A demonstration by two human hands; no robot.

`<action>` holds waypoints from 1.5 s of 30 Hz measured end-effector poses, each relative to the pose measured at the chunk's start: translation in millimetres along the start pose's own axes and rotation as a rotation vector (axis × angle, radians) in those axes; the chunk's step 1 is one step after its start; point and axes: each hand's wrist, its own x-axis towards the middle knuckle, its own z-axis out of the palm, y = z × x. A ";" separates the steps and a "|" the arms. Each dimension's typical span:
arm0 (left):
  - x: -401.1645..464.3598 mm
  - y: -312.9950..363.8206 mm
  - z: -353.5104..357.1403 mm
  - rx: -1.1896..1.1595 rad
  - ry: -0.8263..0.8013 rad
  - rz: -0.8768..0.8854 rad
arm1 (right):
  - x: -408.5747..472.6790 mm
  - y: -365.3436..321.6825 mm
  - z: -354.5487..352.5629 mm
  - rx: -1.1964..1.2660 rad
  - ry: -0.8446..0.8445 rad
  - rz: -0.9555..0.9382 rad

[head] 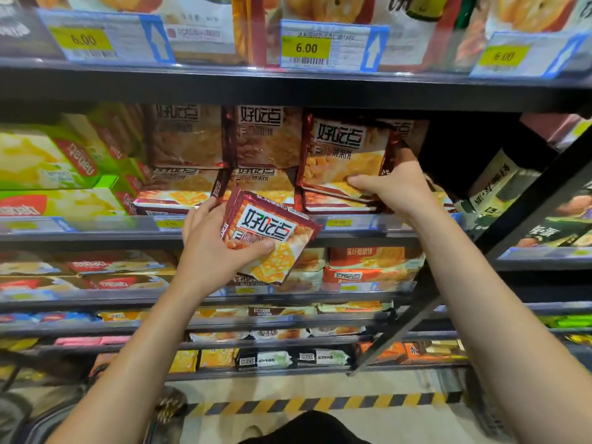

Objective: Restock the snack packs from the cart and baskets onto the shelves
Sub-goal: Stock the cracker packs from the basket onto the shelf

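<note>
Just in front of the shelf edge [320, 238], a brown snack pack [267, 233] hangs tilted, gripped by the left hand [211, 251] with its thumb curled across the front. Above that edge, the right hand [397, 184] grips an upright pack [344, 155] standing on flat-lying packs [333, 200].

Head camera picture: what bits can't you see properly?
- Cart and baskets: not clearly in view; only blurry shapes at the bottom left edge.
- Small price tag by the left hand: too blurred to read surely.
- Pack under the right hand: its lower right is hidden by that hand.
- Top shelf packs: cut off by the top edge.
</note>
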 end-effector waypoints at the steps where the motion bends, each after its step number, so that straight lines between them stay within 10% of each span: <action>1: 0.2 -1.3 1.1 0.000 0.005 -0.004 | 1.7 1.2 -2.6 -0.015 -0.001 -0.009; 45: 4.0 -13.0 7.5 0.092 0.053 0.185 | 17.3 -22.1 35.1 -0.794 -0.113 -0.060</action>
